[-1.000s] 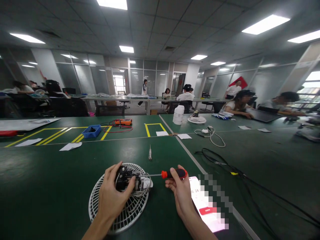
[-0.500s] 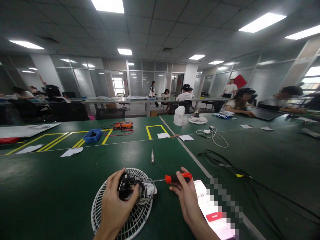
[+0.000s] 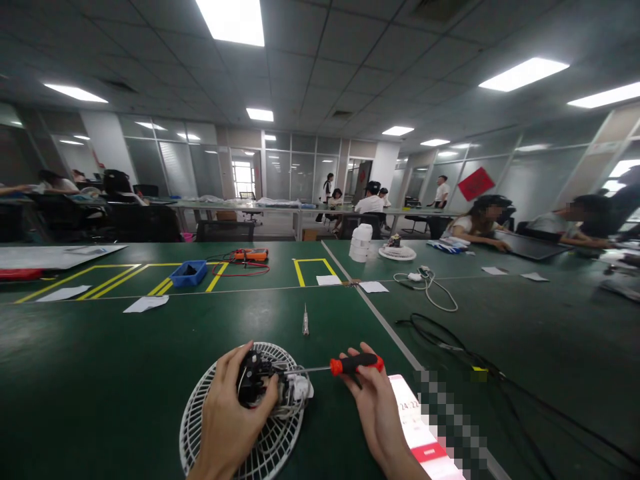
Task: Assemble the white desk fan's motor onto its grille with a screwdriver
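My left hand (image 3: 231, 412) is closed around a small black fan motor (image 3: 261, 385) that rests on a white round fan grille (image 3: 273, 440) lying flat on the green table. My right hand (image 3: 373, 403) grips the red and black handle of a screwdriver (image 3: 356, 363). Its thin shaft runs left and its tip meets the white end of the motor.
A phone with a lit screen (image 3: 420, 433) lies just right of my right hand. A small loose screwdriver (image 3: 305, 321) lies beyond the grille. Black cables (image 3: 450, 340) trail to the right. Further back are a blue tray (image 3: 189, 273), an orange meter (image 3: 250, 255) and several seated people.
Only the camera has shifted slightly. Both hands keep the same hold, with the screwdriver still against the motor.
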Tool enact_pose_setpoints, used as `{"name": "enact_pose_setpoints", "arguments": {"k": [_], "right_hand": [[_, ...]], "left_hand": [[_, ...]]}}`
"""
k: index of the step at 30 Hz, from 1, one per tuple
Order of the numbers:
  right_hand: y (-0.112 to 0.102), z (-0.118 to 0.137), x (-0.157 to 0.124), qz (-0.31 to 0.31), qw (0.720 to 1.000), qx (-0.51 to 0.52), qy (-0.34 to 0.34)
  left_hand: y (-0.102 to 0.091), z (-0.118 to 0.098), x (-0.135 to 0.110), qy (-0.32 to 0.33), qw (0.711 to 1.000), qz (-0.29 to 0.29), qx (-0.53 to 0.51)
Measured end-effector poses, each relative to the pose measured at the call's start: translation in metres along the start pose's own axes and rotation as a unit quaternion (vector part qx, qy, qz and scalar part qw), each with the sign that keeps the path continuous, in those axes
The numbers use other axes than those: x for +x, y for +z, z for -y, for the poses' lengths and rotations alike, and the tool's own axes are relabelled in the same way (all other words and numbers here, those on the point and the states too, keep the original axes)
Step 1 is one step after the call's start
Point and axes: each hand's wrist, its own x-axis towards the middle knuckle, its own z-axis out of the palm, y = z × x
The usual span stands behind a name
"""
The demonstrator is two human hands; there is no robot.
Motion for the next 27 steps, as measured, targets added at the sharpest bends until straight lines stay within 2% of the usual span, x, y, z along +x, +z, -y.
{"name": "enact_pose_setpoints", "arguments": {"k": [2,8,14,21,27], "right_hand": [[0.0002,0.0008,0.0002,0.004,1.0,-0.002,-0.001],[-0.0002,-0.0007,0.0019,-0.012,0.995,-0.099,-0.022],[-0.0031,-0.0025,0.0026,0.007,1.0,-0.009,-0.013],[-0.0018,-0.0035,0.0011,-0.001,0.995,-0.101,-0.027],[-0.0024,-0.0036,0.0025,0.002,1.0,-0.014,-0.028]], "left_hand": [[0.0008,0.0009,-0.0001,0.003,1.0,-0.001,0.002],[0.0023,0.0044,-0.002,0.011,1.0,-0.006,0.004],[0.0028,0.005,-0.0022,0.011,1.0,-0.002,0.006],[0.0044,0.0059,-0.0018,0.01,1.0,-0.007,0.003],[0.0046,0.0042,-0.0017,0.008,1.0,-0.009,-0.001]]}}
